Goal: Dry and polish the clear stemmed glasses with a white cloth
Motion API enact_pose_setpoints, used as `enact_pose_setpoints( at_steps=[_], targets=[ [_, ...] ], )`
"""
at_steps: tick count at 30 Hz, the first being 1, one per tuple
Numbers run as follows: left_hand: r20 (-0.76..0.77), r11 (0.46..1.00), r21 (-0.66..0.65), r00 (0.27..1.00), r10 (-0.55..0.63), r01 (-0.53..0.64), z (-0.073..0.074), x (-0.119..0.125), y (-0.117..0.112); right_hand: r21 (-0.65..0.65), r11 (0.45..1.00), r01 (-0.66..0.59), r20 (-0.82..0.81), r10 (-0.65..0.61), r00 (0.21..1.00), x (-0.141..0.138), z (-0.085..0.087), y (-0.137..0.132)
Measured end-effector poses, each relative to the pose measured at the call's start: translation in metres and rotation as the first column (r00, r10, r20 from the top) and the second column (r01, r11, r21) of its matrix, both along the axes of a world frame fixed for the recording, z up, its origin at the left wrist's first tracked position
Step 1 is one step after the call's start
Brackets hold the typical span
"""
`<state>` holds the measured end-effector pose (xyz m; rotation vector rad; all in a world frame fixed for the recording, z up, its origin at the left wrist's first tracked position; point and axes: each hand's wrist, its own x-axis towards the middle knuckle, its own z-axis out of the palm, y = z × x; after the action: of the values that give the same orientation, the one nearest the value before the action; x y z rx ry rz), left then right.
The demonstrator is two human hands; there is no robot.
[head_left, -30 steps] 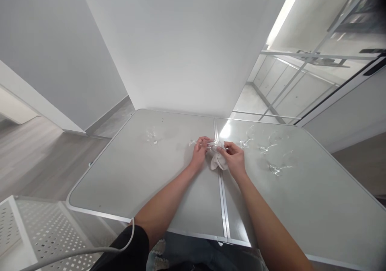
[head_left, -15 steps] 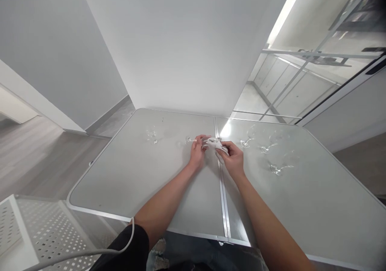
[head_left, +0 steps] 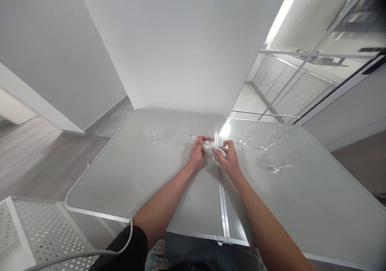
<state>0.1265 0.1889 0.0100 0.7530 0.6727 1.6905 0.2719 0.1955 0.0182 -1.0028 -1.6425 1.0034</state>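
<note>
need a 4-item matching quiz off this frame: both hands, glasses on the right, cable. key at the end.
1. Left hand
2. Right hand
3. Three stemmed glasses
4. Cable

A. thumb on the white cloth
B. crosses in front of the black sleeve
C. nearest the foot of the held glass
D. on the right section of the table

Pairs: 1-C, 2-A, 3-D, 4-B
</note>
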Motion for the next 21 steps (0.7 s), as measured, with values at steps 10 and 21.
enact_pose_setpoints(
  at_steps=[10, 21],
  targets=[
    [0.133, 0.999, -0.011, 0.990, -0.040, 0.041, 0.005, -0.005, -0.001, -0.416, 0.752, -0.511, -0.581, 0.212, 0.786, -0.002, 0.018, -0.010],
    [0.107, 0.987, -0.131, 0.988, 0.111, -0.096, -0.006, -0.003, 0.007, 0.044, 0.982, -0.182, 0.285, 0.162, 0.945, -0.006, -0.012, -0.004]
  ],
)
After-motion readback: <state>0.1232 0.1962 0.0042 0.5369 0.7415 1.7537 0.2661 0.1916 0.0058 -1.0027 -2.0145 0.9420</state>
